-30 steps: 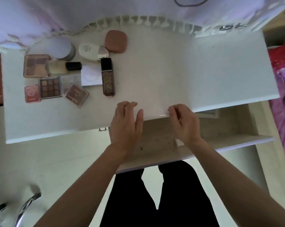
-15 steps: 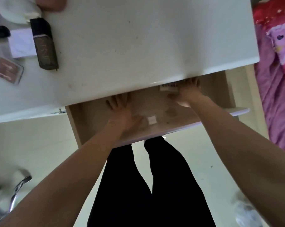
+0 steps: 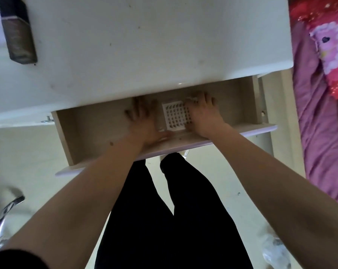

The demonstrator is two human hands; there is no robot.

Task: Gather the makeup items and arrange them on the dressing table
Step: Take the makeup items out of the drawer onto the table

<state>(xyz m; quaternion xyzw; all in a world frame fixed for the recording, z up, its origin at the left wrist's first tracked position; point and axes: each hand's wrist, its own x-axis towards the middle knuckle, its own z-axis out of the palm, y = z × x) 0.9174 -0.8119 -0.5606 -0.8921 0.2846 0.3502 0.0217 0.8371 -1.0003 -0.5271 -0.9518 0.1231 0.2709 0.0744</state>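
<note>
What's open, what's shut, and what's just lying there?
Beige wooden drawer: pulled open.
White plastic grid tray: flat inside drawer.
Left hand: flat in drawer, blurred.
Right hand: touching grid tray's right edge; grip unclear.
Dark brown rectangular makeup case: lying flat on white tabletop.

Dimmish, soft daylight, nothing harsh. The white bench (image 3: 145, 45) picks up one tiny glint on its front edge and throws shade into the drawer (image 3: 94, 121). Left grip (image 3: 143, 117) is motion-smeared, chrome frame (image 3: 9, 206) lower left is mush too. Wide-angle lens bows the edges.
</note>
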